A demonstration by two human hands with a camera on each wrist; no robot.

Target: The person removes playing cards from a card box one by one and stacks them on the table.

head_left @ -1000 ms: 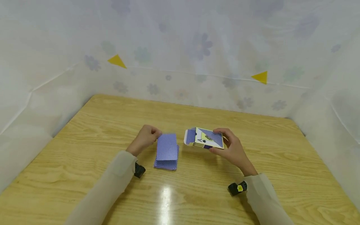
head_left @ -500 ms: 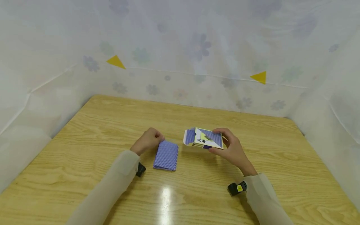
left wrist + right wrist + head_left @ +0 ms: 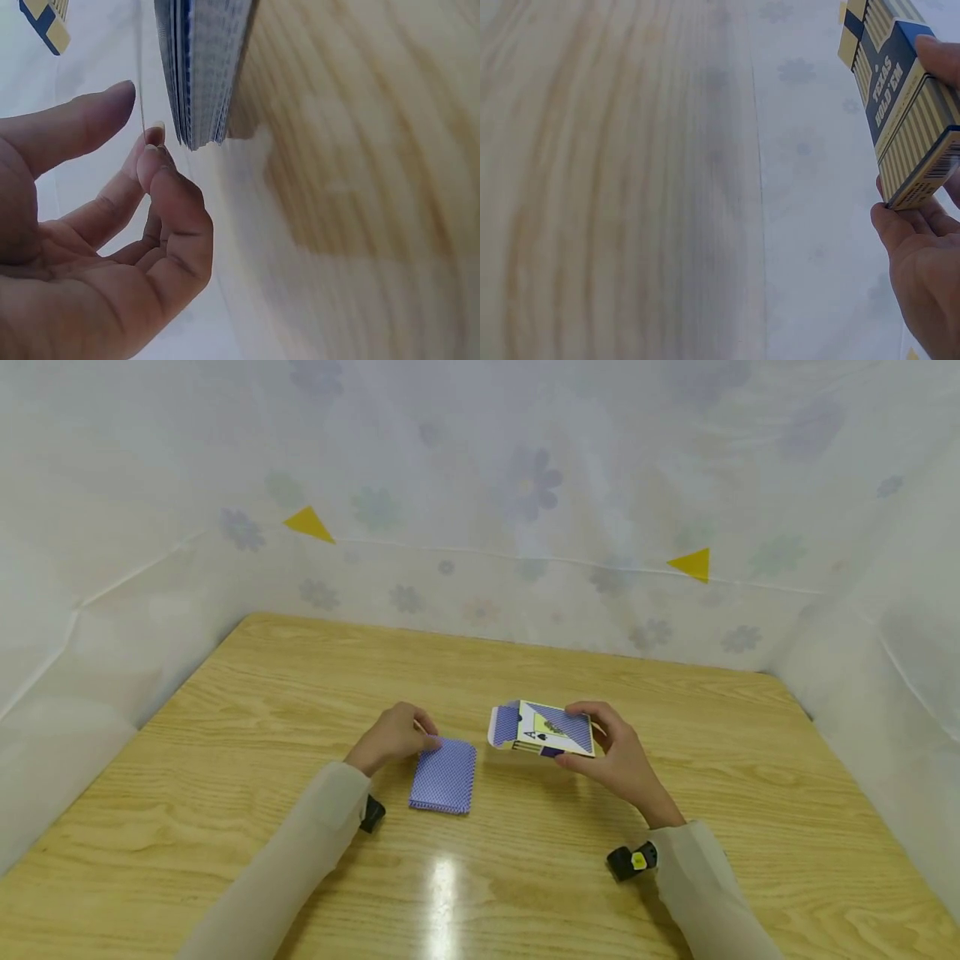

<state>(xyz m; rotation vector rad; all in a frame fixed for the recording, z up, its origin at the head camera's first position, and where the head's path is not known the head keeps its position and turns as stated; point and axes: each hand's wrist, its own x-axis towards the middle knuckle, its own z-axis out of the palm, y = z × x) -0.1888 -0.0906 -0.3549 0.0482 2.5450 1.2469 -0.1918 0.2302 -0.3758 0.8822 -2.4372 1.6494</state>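
In the head view, a stack of blue-backed playing cards (image 3: 442, 781) lies on the table left of centre. My left hand (image 3: 397, 735) is at its far left corner. In the left wrist view a single playing card (image 3: 139, 45) shows edge-on, apart from the stack's edges (image 3: 201, 75). The fingers of my left hand (image 3: 142, 225) are curled at the end of this card, the thumb close to its other face. My right hand (image 3: 618, 760) holds a card box (image 3: 557, 728) tilted above the table, its flap folded out to the left. "Texas Hold'em" is printed on the box's side (image 3: 891, 79).
The wood-grain table (image 3: 495, 893) reaches back to a pale flowered curtain (image 3: 480, 485), which also closes both sides. Two yellow triangles (image 3: 310, 524) are on the back curtain. A black wrist camera (image 3: 632, 862) sits at the right sleeve, another (image 3: 372, 814) at the left.
The raised top card has come down over the stack, and the left hand has shifted slightly right and nearer. Its fingers have loosened a little. The right hand and box stay put.
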